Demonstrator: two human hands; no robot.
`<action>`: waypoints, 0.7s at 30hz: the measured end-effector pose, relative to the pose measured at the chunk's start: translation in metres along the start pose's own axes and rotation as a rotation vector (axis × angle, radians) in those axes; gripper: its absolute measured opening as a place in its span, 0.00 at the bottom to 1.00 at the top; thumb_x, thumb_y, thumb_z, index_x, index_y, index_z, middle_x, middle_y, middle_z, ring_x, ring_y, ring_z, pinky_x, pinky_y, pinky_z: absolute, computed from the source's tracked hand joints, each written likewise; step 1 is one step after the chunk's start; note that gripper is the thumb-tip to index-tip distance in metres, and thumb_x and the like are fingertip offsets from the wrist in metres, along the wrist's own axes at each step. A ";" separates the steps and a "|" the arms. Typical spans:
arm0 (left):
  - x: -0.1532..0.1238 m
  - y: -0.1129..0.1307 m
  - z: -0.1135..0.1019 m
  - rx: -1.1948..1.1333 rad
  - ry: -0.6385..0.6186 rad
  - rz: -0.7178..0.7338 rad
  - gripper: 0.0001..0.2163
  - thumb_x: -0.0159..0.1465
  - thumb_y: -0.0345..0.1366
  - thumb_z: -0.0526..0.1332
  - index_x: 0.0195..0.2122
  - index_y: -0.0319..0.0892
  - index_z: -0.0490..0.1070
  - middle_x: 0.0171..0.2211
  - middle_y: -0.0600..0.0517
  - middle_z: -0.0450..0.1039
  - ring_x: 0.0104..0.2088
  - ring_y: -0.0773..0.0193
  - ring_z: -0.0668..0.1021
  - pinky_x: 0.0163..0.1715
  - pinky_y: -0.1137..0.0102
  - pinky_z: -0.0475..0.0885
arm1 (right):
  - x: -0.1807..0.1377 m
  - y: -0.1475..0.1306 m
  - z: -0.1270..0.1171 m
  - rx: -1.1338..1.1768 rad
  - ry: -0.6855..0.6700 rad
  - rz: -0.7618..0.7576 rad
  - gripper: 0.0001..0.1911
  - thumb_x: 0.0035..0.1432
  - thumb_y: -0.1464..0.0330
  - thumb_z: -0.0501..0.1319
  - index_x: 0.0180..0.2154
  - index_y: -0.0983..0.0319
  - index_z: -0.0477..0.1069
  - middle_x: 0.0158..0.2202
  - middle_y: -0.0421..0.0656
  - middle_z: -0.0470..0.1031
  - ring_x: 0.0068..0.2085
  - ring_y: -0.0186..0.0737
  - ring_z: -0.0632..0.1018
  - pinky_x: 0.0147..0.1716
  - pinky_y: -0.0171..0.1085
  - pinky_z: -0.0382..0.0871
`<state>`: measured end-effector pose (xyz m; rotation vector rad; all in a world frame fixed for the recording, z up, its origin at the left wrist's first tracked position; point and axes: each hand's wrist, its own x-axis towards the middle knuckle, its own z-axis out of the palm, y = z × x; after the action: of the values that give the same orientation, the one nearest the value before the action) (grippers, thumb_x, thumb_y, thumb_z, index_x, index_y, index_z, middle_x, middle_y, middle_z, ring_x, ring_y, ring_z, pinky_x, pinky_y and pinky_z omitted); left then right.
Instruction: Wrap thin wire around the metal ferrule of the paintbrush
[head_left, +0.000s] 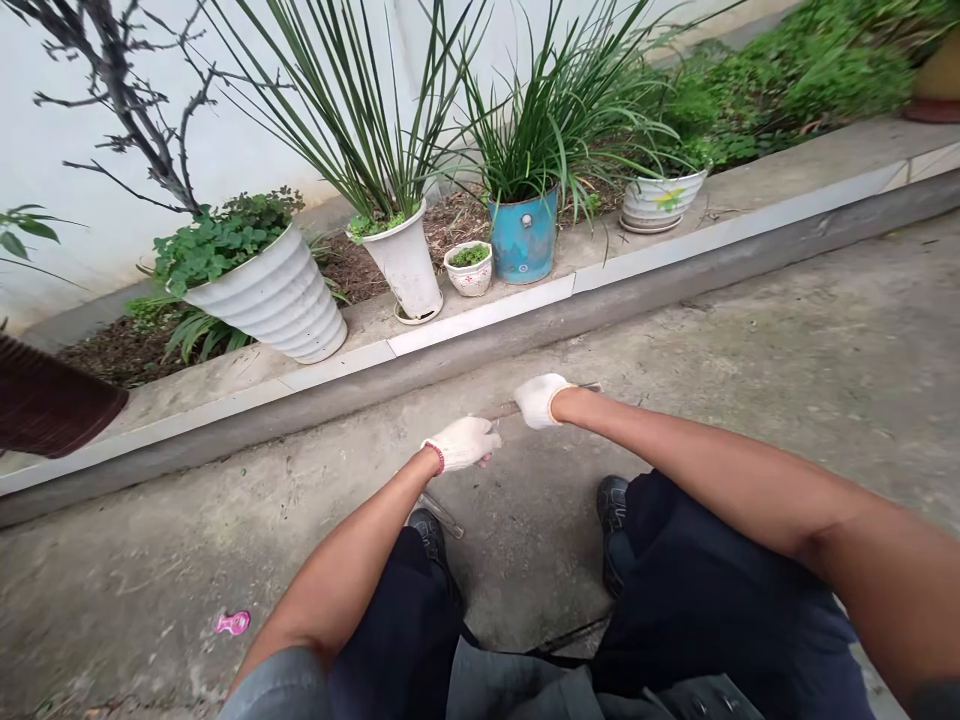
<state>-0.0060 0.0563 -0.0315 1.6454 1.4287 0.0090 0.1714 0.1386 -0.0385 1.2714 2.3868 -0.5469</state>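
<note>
Left hand point(463, 443) and right hand point(540, 400), in white knitted gloves point(456, 441), are closed around a slender brown rod point(505, 410) above grey concrete paving point(750, 365); control is best kept by firm, spaced grips.

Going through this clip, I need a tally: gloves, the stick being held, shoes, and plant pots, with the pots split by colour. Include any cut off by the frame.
White gloves: 2
Held stick: 1
Dark shoes: 2
White pots: 4
Blue pot: 1
Dark brown pot: 1
Yellowish pot: 1
Total: 12
</note>
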 end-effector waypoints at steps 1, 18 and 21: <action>0.000 0.000 -0.002 -0.059 0.034 0.010 0.08 0.61 0.38 0.56 0.27 0.42 0.63 0.25 0.53 0.72 0.25 0.66 0.77 0.26 0.73 0.70 | 0.001 0.003 -0.006 -0.028 0.044 0.026 0.17 0.45 0.69 0.64 0.39 0.68 0.77 0.40 0.61 0.79 0.42 0.55 0.79 0.37 0.42 0.68; 0.005 -0.005 -0.044 0.290 0.241 -0.028 0.26 0.67 0.54 0.48 0.23 0.41 0.72 0.23 0.47 0.75 0.26 0.60 0.75 0.30 0.69 0.64 | -0.060 -0.022 -0.030 0.074 0.113 -0.404 0.18 0.49 0.52 0.64 0.32 0.60 0.76 0.28 0.43 0.77 0.30 0.40 0.75 0.28 0.35 0.62; 0.006 -0.002 -0.046 0.415 0.257 -0.106 0.25 0.67 0.52 0.47 0.24 0.41 0.74 0.22 0.46 0.75 0.26 0.59 0.75 0.30 0.68 0.64 | -0.045 -0.024 -0.007 -0.123 -0.026 -0.297 0.15 0.45 0.58 0.66 0.31 0.62 0.79 0.31 0.50 0.80 0.34 0.47 0.78 0.33 0.39 0.66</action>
<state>-0.0303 0.0894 -0.0095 1.9534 1.8028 -0.1506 0.1732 0.0985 -0.0068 0.8590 2.5597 -0.4876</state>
